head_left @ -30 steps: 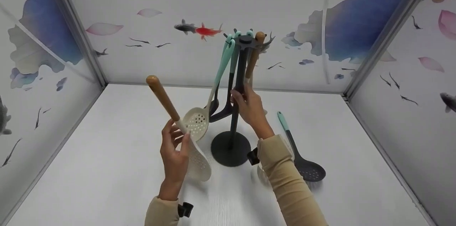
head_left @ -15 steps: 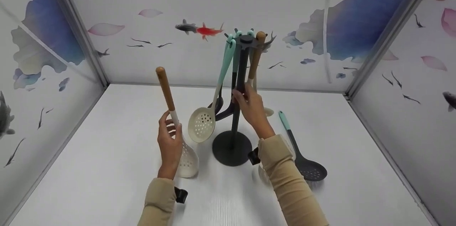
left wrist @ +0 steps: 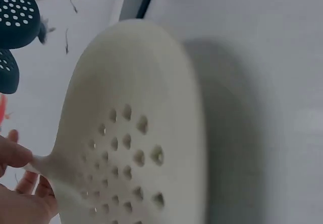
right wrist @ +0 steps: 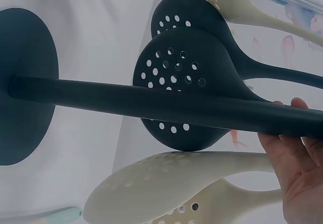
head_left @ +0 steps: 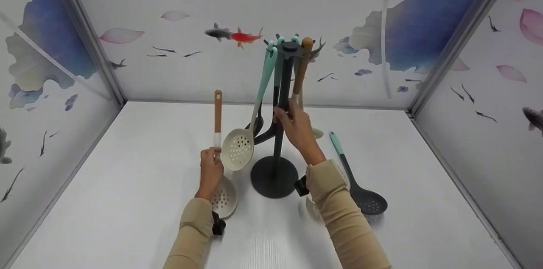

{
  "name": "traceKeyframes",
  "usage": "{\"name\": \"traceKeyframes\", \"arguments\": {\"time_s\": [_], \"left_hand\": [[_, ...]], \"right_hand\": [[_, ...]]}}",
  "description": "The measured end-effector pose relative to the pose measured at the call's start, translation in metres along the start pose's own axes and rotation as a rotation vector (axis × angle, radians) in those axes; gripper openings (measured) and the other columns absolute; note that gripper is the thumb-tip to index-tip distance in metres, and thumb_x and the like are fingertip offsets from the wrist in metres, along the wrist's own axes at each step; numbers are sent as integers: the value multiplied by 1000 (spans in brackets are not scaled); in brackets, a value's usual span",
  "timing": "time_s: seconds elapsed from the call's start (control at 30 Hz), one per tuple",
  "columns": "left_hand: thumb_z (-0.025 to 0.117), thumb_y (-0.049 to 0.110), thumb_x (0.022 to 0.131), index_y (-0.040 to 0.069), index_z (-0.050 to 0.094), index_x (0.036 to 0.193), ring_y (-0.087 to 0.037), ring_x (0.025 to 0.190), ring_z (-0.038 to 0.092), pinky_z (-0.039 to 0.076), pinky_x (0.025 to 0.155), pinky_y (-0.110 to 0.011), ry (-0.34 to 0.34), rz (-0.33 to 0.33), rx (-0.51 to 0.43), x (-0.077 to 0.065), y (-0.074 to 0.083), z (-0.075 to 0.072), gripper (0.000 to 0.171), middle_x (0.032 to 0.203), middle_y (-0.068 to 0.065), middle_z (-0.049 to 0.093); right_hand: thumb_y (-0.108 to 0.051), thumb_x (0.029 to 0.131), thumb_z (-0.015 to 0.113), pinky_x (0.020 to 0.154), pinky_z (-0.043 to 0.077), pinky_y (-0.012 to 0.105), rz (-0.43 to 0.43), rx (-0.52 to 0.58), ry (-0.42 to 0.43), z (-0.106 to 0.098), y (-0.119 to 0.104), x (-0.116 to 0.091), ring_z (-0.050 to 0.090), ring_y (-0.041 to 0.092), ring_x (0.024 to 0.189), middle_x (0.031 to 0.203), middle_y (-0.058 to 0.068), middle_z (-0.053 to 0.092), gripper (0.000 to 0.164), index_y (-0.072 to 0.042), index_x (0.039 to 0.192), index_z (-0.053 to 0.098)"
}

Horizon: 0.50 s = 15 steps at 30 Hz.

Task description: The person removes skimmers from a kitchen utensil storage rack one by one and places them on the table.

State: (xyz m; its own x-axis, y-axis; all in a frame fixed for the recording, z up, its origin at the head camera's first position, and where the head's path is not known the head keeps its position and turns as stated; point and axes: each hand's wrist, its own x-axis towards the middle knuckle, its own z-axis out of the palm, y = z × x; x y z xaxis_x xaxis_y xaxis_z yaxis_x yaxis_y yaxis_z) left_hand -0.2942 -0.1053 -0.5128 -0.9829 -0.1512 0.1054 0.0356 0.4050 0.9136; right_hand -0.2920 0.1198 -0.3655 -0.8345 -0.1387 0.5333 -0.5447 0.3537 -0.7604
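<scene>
My left hand (head_left: 211, 171) pinches a cream skimmer (head_left: 225, 199) at the neck between its bowl and wooden handle. The handle points away from me, and heart-shaped holes in the skimmer (left wrist: 126, 133) show close up in the left wrist view. With my right hand (head_left: 298, 129) I hold the black post (right wrist: 126, 99) of an upright utensil stand (head_left: 274, 186), fingertips against its side. Several utensils hang from the stand's top hooks, among them a cream skimmer with a mint handle (head_left: 237, 148), dark skimmers (right wrist: 181, 72) and a wooden-handled cream one (right wrist: 151, 183).
A dark skimmer with a mint handle (head_left: 368, 201) lies on the white table (head_left: 127, 201) at the right. Beside my right sleeve (head_left: 335, 201) a pale rounded piece (head_left: 313, 209) is partly hidden. Printed walls (head_left: 186, 78) enclose the left, back and right.
The skimmer in my left hand has swung from leaning left to pointing straight away, its holed bowl now facing up more. My right hand stays on the post.
</scene>
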Motion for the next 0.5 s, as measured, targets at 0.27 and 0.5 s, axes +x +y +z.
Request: {"name": "traceKeyframes", "arguments": {"time_s": [0.27, 0.5], "left_hand": [[47, -8, 86, 26, 44, 138, -28, 124, 31, 26, 108, -52, -188, -79, 67, -3, -9, 8, 62, 129, -12, 39], [54, 1, 84, 1, 35, 140, -39, 131, 28, 19, 109, -55, -222, -122, 267, -10, 1, 13, 59, 140, -23, 34]], "right_hand": [[-7, 96, 48, 69, 46, 31, -3, 2, 6, -4, -18, -4, 58, 38, 78, 84, 27, 59, 15, 7, 102, 51], [-6, 96, 47, 70, 47, 32, 6, -12, -3, -8, -39, -9, 58, 38, 78, 84, 26, 59, 14, 7, 101, 50]]}}
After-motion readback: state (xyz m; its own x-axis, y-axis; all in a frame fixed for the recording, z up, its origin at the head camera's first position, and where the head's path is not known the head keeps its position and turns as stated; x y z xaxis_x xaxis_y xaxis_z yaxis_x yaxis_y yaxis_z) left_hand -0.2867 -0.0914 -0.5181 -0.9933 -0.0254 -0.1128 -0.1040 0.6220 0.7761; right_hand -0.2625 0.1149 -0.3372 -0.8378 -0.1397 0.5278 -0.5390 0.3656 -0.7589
